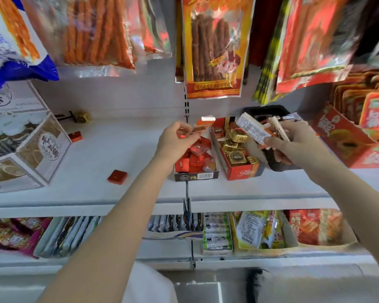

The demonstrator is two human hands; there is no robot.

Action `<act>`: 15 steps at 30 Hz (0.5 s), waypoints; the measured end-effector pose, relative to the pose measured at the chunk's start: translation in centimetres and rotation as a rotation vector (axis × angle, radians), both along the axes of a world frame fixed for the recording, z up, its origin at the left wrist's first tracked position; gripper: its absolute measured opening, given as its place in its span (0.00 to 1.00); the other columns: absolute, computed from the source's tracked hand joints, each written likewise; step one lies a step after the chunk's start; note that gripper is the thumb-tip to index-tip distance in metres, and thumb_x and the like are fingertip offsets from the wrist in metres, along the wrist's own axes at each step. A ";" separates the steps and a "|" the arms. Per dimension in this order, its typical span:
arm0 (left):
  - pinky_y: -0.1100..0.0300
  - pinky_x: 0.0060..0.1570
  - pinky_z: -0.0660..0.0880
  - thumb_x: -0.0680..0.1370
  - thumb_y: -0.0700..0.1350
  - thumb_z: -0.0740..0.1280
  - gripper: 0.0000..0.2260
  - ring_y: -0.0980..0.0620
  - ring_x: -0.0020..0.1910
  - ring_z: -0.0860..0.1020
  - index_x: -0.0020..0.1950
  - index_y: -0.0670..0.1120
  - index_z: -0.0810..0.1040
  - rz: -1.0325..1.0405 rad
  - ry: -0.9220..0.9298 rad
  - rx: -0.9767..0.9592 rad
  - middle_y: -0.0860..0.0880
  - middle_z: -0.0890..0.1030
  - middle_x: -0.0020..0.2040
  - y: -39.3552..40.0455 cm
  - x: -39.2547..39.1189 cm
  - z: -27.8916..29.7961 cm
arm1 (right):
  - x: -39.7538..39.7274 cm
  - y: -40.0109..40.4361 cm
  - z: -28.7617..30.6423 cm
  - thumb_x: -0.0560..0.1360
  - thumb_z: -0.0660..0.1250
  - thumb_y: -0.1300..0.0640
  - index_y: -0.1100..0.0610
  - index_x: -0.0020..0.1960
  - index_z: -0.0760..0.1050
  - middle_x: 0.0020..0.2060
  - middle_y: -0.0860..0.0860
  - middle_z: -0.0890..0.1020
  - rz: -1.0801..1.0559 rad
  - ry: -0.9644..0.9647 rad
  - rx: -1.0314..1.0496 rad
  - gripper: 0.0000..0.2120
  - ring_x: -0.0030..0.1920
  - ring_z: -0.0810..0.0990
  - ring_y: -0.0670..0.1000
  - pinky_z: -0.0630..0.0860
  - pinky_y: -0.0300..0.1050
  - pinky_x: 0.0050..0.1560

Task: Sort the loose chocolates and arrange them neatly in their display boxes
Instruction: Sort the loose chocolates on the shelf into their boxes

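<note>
Two display boxes stand side by side on the white shelf (118, 149): a dark box (196, 176) of red square chocolates and a red box (243, 172) of gold-wrapped ones. My left hand (175, 139) hovers over the dark box and pinches an orange-red wrapped bar (202, 125). To the right, my right hand (293, 141) grips a bundle of white-and-orange wrapped bars (253, 129) above the red box. Loose red squares lie on the shelf, one at front left (117, 177) and one further back (75, 136). A gold chocolate (83, 117) sits at the back.
Cardboard cartons (31, 154) fill the shelf's left end, and red packages (354, 141) crowd the right. A black tray (276, 165) lies under my right hand. Snack bags (212, 47) hang low overhead. The lower shelf (228, 232) holds packets in trays.
</note>
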State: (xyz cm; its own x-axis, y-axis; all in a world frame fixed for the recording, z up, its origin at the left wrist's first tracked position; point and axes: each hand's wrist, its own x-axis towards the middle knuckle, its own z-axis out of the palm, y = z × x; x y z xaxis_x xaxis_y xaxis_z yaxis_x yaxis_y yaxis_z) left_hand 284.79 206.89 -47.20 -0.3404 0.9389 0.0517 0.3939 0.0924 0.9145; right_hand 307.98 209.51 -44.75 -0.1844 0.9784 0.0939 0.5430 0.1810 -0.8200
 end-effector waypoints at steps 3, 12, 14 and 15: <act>0.62 0.47 0.72 0.73 0.43 0.69 0.07 0.49 0.52 0.77 0.49 0.46 0.74 0.076 -0.161 -0.006 0.46 0.79 0.53 0.2 -0.7 0.2 | 0.6 0.3 -0.3 0.74 0.65 0.62 0.60 0.51 0.75 0.22 0.53 0.75 0.003 0.007 -0.009 0.06 0.17 0.69 0.43 0.66 0.39 0.22; 0.71 0.35 0.71 0.74 0.41 0.67 0.08 0.55 0.45 0.76 0.53 0.44 0.77 -0.056 0.255 0.163 0.50 0.80 0.50 -0.2 2.0 1.7 | 3.2 1.2 -1.0 0.75 0.63 0.61 0.60 0.52 0.70 0.36 0.57 0.78 -0.227 0.035 0.077 0.07 0.34 0.79 0.57 0.76 0.48 0.34; 0.72 0.36 0.70 0.74 0.43 0.67 0.09 0.57 0.44 0.75 0.53 0.44 0.78 -0.090 0.298 0.212 0.50 0.80 0.50 0.1 3.7 1.9 | 4.3 1.8 -1.2 0.74 0.64 0.58 0.61 0.55 0.68 0.44 0.61 0.79 -0.334 -0.114 0.207 0.11 0.45 0.78 0.63 0.77 0.56 0.43; 0.73 0.36 0.70 0.74 0.43 0.67 0.09 0.58 0.44 0.75 0.53 0.45 0.78 -0.100 0.313 0.229 0.51 0.80 0.49 0.3 4.5 1.9 | 4.6 1.9 -1.2 0.75 0.64 0.58 0.62 0.56 0.67 0.47 0.63 0.78 -0.371 -0.169 0.257 0.13 0.48 0.77 0.64 0.75 0.56 0.44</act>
State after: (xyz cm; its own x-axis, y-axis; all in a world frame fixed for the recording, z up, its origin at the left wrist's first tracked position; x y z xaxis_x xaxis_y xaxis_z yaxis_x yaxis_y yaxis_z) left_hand 289.25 207.17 -45.29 -0.1821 0.9189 0.3500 0.6536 -0.1528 0.7412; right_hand 312.62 211.46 -45.98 0.1388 0.9301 0.3402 0.7310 0.1355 -0.6688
